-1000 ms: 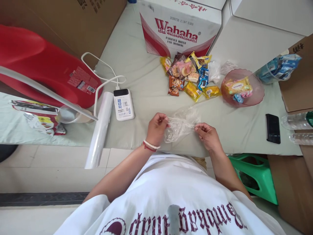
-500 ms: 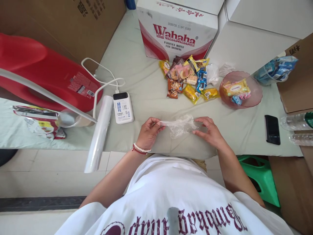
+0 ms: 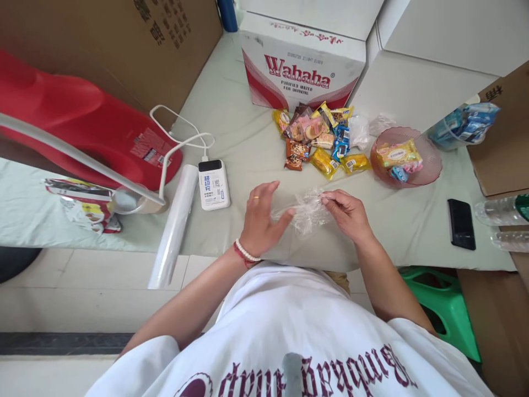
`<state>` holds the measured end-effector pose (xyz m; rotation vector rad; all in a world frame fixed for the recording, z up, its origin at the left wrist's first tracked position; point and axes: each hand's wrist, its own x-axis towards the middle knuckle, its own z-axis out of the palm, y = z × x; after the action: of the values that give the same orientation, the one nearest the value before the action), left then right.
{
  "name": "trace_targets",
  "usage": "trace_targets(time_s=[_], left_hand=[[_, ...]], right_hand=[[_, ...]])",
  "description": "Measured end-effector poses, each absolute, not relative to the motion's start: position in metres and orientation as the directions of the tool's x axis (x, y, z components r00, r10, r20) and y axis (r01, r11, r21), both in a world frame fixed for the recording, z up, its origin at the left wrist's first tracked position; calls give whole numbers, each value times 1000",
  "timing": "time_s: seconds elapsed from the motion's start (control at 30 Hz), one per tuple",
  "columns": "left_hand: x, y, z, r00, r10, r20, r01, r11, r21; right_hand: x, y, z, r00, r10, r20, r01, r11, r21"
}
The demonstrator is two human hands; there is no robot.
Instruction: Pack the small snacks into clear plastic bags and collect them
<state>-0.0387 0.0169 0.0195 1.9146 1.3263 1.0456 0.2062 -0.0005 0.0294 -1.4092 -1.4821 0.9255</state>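
Clear, crinkled plastic bag point(image 3: 308, 212) sits bunched between both hands above the near edge of the cloth-covered table point(image 3: 231, 127). The right hand point(image 3: 346, 212) pinches its upper edge with closed fingertips; the left hand point(image 3: 261, 218) lies open, fingers spread (a ring shows), its thumb touching the bag. Beyond them lie wrapped snacks point(image 3: 316, 138) beside a pink bowl point(image 3: 430, 168).

clear plastic bag point(image 3: 306, 212) | crumpled | on cloth-covered table, near edge
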Motion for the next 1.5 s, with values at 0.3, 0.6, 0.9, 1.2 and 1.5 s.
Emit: trace_targets(time_s=[0.3, 0.6, 0.9, 1.2, 1.5], left_hand=[[-8, 35, 11, 211, 968, 136, 262, -190, 946], [-26, 80, -26, -189, 982, -14, 82, 30, 996], [-23, 50, -13, 137, 882, 450, 646, -424, 634], [-7, 64, -23, 537, 829, 155, 674, -532, 513], [-54, 61, -21, 315, 908, 277, 321, -377, 869]], right_hand=[[214, 1, 24, 240, 970, 36, 304, -39, -952], [258, 23, -10, 478, 878, -9, 241, -141, -960], [277, 29, -8, 343, 873, 347, 754, -35, -656], [231, 29, -23, -183, 983, 34, 764, 164, -624], [262, 11, -12, 84, 987, 139, 493, 81, -867]])
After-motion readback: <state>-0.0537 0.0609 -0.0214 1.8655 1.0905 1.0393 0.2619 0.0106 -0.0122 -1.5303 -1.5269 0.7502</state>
